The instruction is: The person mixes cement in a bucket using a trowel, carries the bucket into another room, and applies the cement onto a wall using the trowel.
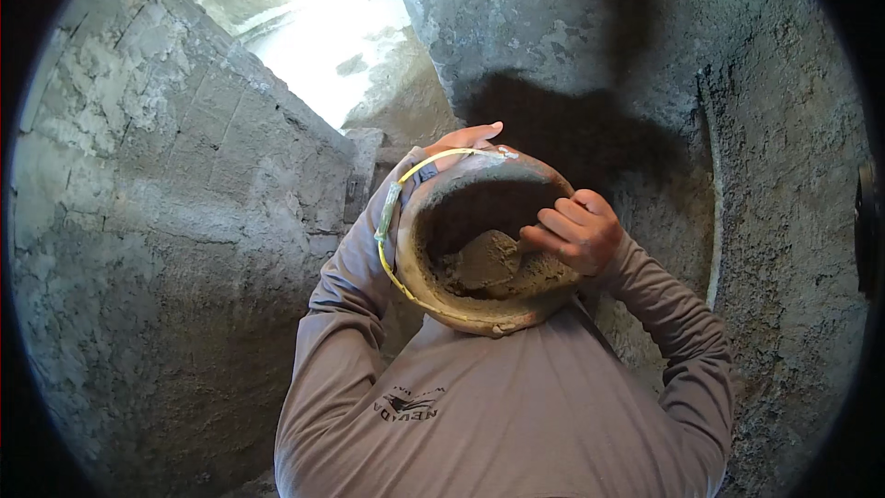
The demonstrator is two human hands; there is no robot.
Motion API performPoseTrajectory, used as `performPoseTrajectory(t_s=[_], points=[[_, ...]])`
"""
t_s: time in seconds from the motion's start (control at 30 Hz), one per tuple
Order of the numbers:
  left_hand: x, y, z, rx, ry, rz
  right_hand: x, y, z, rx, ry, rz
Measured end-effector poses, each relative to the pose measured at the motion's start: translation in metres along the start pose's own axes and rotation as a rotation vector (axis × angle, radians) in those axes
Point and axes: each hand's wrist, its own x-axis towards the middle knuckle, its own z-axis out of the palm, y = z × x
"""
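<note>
A round, mud-caked bucket is tilted against my chest with its mouth toward me. Inside it lies a grey-brown lump of mortar or clay, with more of it smeared along the wall. My left hand holds the bucket from its far left outer side, its fingers partly hidden behind the rim. The yellow bucket handle, with a pale green grip, curves down over my left sleeve. At the right side of the mouth my right hand is closed over the rim, fingers curled inward above the mortar.
A rough, patchy plastered wall rises on the left. Another grey wall stands on the right, with a dark shadow across the wall ahead. Bright light falls on the floor at the far end. A block edge sits beside my left forearm.
</note>
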Motion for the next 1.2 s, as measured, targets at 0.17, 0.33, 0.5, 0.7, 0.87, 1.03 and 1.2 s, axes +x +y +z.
performPoseTrajectory(t_s=[0.17, 0.33, 0.5, 0.7, 0.87, 1.03, 1.2], points=[[-0.022, 0.000, 0.010, 0.032, 0.079, 0.128, -0.017, 0.025, -0.025, 0.053, 0.106, 0.187], [-0.033, 0.013, 0.031, -0.039, -0.017, 0.125, -0.051, 0.046, -0.071, -0.021, 0.148, 0.307], [0.040, -0.014, -0.034, -0.213, -0.377, -0.180, -0.054, 0.063, -0.097, -0.135, 0.255, 0.216], [0.069, -0.022, -0.063, 0.027, -0.245, -0.154, -0.045, 0.071, -0.110, 0.114, 0.467, 0.349], [0.060, -0.006, -0.035, -0.145, -0.324, -0.161, -0.050, 0.105, -0.069, 0.264, 0.825, 0.110], [0.037, 0.011, -0.023, -0.302, -0.427, -0.226, -0.034, 0.106, -0.051, 0.293, 0.818, 0.255], [0.061, -0.009, -0.053, -0.218, -0.525, -0.188, -0.020, 0.126, -0.038, 0.094, 0.900, 0.163]])
